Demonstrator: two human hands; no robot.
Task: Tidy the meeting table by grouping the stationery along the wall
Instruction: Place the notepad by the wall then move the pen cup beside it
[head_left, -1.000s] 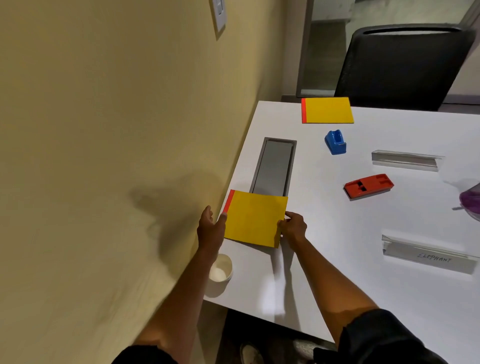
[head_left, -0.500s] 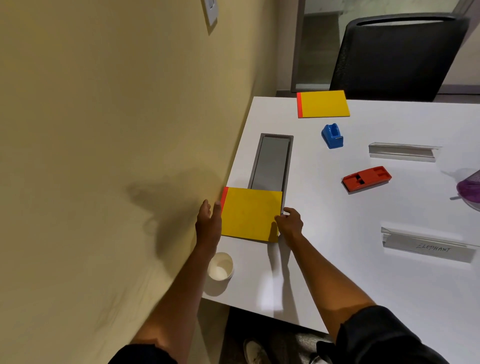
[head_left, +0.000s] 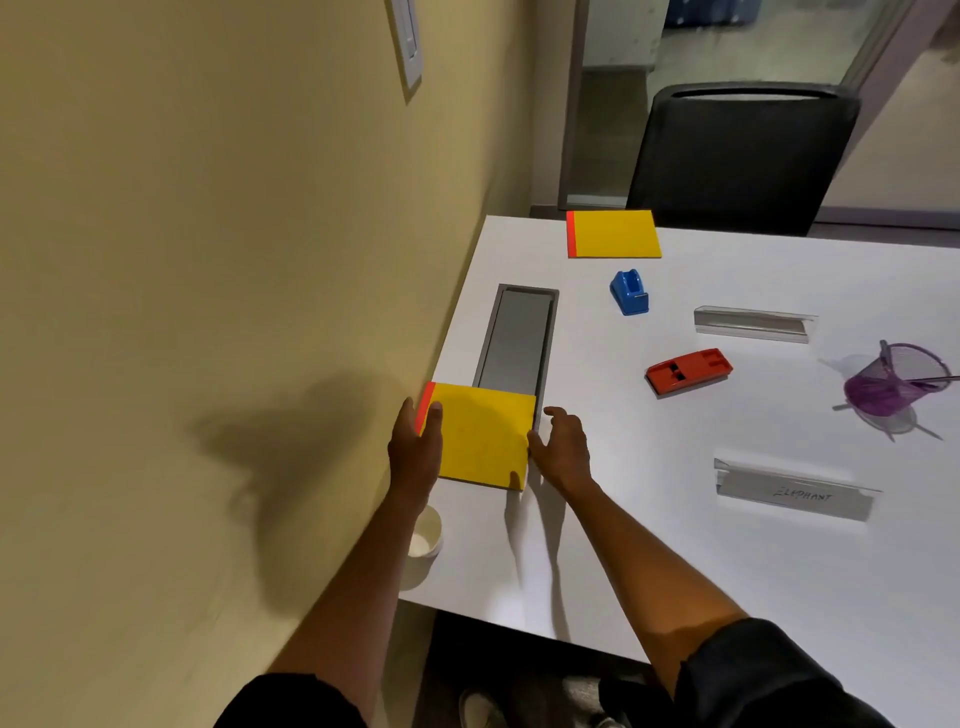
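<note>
A yellow notepad with a red spine (head_left: 480, 441) lies flat on the white table (head_left: 649, 545) against the wall, overlapping the near end of a grey cable hatch (head_left: 517, 338). My left hand (head_left: 415, 449) rests on the pad's left edge, fingers on its red spine. My right hand (head_left: 561, 447) is at the pad's right edge with fingers spread, thumb touching the corner. A second yellow notepad (head_left: 615, 234) lies at the far table edge. A blue tape dispenser (head_left: 629, 292), a red stapler (head_left: 688, 371) and a purple mesh pen cup (head_left: 888, 384) lying on its side are farther right.
A white paper cup (head_left: 426, 535) stands by the wall near my left forearm. Two clear name-plate holders (head_left: 753, 323) (head_left: 792, 491) lie on the right half. A black chair (head_left: 737, 161) stands behind the far edge. The beige wall (head_left: 208, 260) borders the table's left side.
The near notepad has slid left up to the wall. My right hand has loosened from its edge and the fingers have spread.
</note>
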